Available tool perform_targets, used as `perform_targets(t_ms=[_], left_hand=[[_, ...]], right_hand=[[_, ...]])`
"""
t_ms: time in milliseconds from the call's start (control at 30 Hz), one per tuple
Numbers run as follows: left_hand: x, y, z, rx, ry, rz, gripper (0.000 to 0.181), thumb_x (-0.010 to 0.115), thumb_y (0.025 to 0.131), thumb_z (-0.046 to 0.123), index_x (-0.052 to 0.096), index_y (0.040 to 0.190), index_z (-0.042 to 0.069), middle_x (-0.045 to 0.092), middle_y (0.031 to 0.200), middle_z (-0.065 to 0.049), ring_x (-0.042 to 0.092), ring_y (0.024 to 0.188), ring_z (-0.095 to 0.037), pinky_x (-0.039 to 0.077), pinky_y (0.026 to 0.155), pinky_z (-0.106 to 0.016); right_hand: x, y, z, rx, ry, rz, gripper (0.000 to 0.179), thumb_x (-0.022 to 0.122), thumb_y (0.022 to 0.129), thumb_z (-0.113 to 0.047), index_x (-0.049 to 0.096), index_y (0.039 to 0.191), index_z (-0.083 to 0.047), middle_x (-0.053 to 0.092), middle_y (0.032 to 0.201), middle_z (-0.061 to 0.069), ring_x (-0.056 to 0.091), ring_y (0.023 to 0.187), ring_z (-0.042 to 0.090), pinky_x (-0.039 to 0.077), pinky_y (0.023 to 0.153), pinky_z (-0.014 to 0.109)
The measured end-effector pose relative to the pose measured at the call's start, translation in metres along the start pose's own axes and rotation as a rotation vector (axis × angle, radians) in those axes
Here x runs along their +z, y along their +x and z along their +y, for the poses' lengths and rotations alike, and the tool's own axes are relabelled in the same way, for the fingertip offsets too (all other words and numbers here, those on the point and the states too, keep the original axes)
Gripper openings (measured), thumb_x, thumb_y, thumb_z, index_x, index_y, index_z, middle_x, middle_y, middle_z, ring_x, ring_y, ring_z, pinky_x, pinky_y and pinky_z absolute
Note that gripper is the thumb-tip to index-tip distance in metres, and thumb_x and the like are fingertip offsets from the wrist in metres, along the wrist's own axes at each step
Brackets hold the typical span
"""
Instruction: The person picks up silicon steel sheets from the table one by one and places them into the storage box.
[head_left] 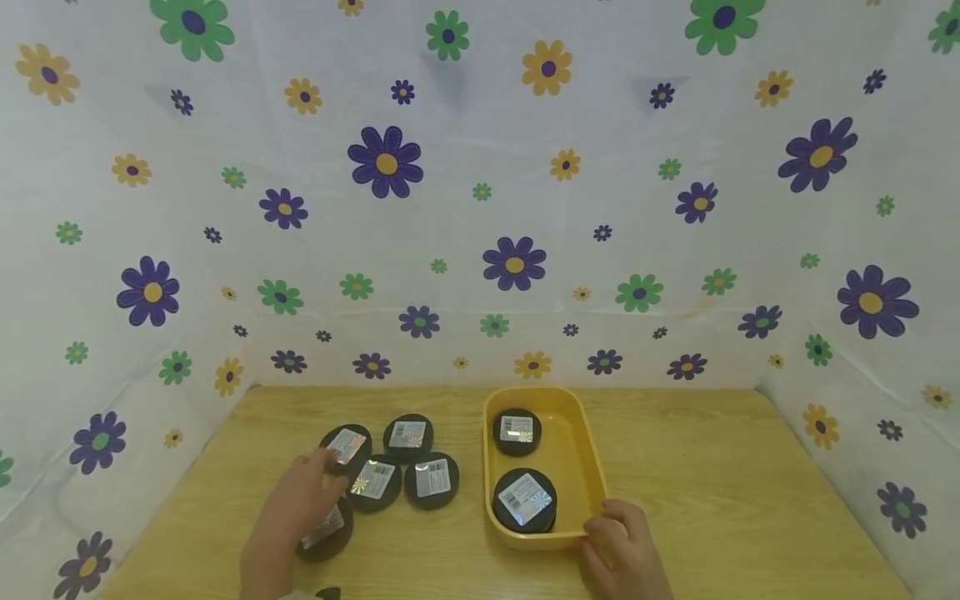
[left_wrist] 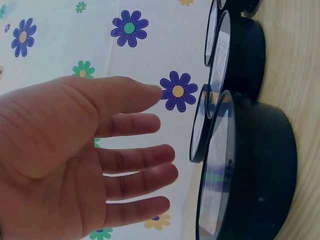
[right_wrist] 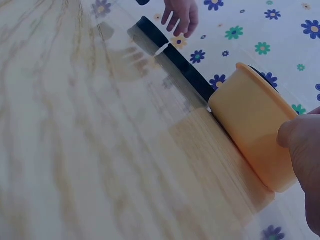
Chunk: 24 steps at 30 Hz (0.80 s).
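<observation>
My left hand (head_left: 296,504) hovers over a group of flat round black containers, fingers spread and holding nothing. In the left wrist view, the palm and extended fingers of the left hand (left_wrist: 115,160) face a near black container (left_wrist: 265,170). Each container bears a white label with a shiny sticker, like the one at the back left (head_left: 346,447). Partly covered by the hand is the nearest container (head_left: 327,533). My right hand (head_left: 626,550) pinches the near right corner of a yellow tray (head_left: 573,433), thumb outside its wall. Inside, along the left side, lie black containers (head_left: 524,500), the nearer ones apparently stacked.
The wooden table (head_left: 697,467) extends right of the tray. White cloth walls (head_left: 465,225) with printed flowers enclose the table at the back and both sides. More black containers (head_left: 432,480) lie between the left hand and the tray.
</observation>
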<state>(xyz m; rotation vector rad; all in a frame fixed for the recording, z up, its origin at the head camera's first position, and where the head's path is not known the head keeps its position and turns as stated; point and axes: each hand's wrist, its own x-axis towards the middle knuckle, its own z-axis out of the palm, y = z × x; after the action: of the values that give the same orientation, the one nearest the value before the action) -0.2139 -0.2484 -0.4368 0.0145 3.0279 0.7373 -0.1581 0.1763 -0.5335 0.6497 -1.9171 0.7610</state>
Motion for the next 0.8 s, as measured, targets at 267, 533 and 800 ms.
perform_targets(t_ms=[267,533,800], left_hand=[[0.0058,-0.0011,-0.0085,-0.035,0.038,-0.075,0.051,0.070,0.084,0.024,0.055,0.123,-0.006,0.054,0.115,-0.032,0.053,0.106,-0.048,0.044,0.090,-0.064],[0.0066,-0.0043,-0.0067,-0.061,0.064,-0.129,0.059,0.078,0.076,0.025,0.055,0.119,-0.008,0.051,0.113,-0.035,0.046,0.106,-0.055,0.042,0.089,-0.066],[0.0047,-0.0072,-0.0042,-0.083,0.051,-0.144,0.060,0.075,0.077,0.027,0.051,0.119,-0.009,0.047,0.109,-0.037,0.044,0.102,-0.056,0.043,0.086,-0.066]], right_hand=[[0.0012,-0.0040,0.0015,0.004,-0.019,-0.017,0.039,0.048,0.100,-0.044,0.063,0.087,-0.010,0.056,0.099,0.017,0.052,0.098,0.026,0.029,0.105,0.009],[0.0000,-0.0041,-0.0035,0.041,-0.070,-0.051,0.043,0.043,0.101,-0.048,0.062,0.088,-0.012,0.055,0.101,0.016,0.053,0.099,0.025,0.030,0.102,0.007],[0.0000,-0.0015,-0.0033,0.047,-0.070,-0.060,0.044,0.043,0.101,-0.048,0.061,0.088,-0.011,0.055,0.102,0.017,0.052,0.101,0.023,0.029,0.103,0.006]])
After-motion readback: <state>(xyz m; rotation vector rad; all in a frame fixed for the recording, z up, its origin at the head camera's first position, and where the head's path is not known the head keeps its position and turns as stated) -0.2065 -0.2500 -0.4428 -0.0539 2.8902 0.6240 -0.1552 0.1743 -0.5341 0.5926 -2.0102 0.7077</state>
